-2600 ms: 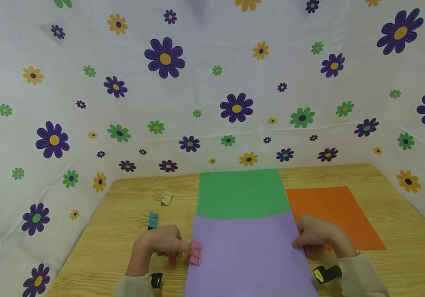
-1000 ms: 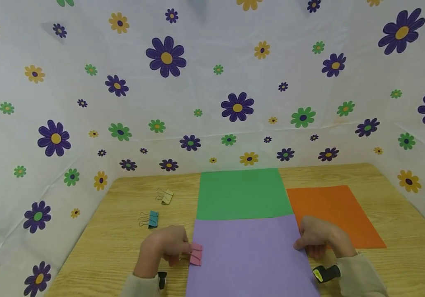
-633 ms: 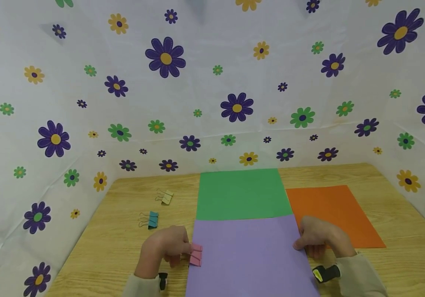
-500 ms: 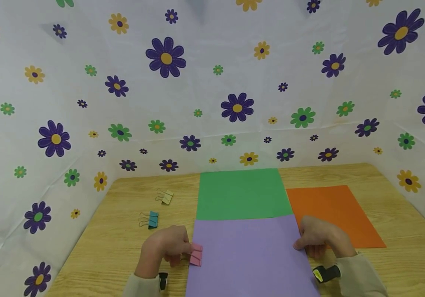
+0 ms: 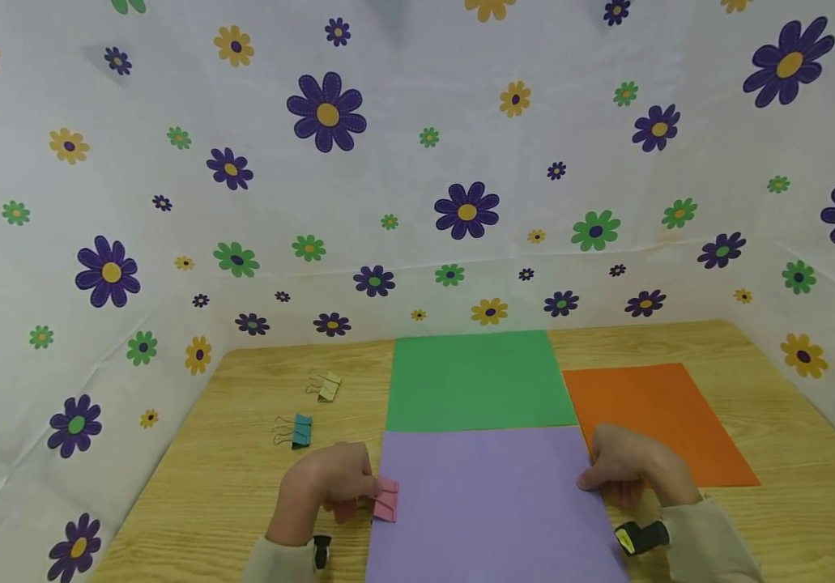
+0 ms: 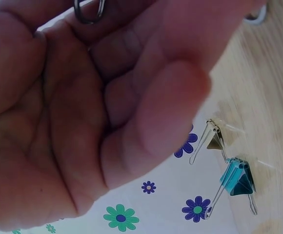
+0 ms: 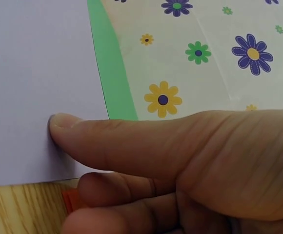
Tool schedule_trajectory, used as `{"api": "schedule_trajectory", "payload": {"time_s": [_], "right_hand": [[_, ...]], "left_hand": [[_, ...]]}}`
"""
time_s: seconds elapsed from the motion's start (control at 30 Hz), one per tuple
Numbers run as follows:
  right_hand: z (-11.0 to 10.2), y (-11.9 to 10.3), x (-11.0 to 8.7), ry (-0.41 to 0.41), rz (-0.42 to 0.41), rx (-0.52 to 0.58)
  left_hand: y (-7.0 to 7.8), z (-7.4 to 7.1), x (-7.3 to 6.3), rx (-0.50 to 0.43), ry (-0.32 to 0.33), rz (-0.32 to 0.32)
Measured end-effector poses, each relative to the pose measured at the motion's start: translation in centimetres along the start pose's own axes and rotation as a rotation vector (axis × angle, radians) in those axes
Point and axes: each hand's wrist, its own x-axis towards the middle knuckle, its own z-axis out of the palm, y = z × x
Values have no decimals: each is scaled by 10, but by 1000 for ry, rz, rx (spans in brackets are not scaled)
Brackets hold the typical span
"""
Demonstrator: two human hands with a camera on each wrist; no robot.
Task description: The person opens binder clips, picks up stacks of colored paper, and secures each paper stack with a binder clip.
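A purple sheet of paper [image 5: 490, 502] lies over the lower part of a green sheet [image 5: 479, 380]. My left hand [image 5: 325, 482] is at its left edge, fingers on a pink binder clip [image 5: 385, 500] that sits over that edge. In the left wrist view, a wire handle [image 6: 89, 10] shows between the curled fingers; the clip's pink body is hidden there. My right hand [image 5: 624, 461] pinches the purple sheet's right edge, the thumb [image 7: 97, 139] flat on top and the other fingers curled below.
An orange sheet [image 5: 653, 413] lies to the right, partly behind my right hand. Left of the papers, a teal binder clip [image 5: 301, 431] and a pale yellow binder clip [image 5: 329, 387] rest on the wooden table [image 5: 220, 486]. Flower-printed white cloth [image 5: 402, 178] surrounds the table.
The purple sheet's far edge has gone from bowed to nearly straight and slid slightly nearer. My left hand and the pink clip have shifted slightly right. The right hand keeps its hold.
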Motion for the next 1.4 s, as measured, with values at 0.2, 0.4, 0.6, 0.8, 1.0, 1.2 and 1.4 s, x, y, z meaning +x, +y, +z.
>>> {"api": "schedule_trajectory", "payload": {"time_s": [0.2,0.4,0.6,0.8,1.0,1.2,1.4], "right_hand": [[-4,-2,-2,18,9,-13],[-10,-6,-3,106,-87,-29],[-14,-23,7,199,-172,-77],[-14,-38,30,263,-235,-136],[-5,-42,55,310,-265,-263],[2,-42,77,352,-301,-355],[8,-44,97,345,-285,-345]], "left_hand": [[-1,1,-1,-43,8,-25],[-1,-2,-5,-63,17,-7],[-3,-9,-11,-103,23,-49],[-6,-11,-14,-23,98,-12],[-9,-7,-14,14,153,54],[-9,-1,-13,-12,193,98],[-13,6,-8,-8,229,110]]}}
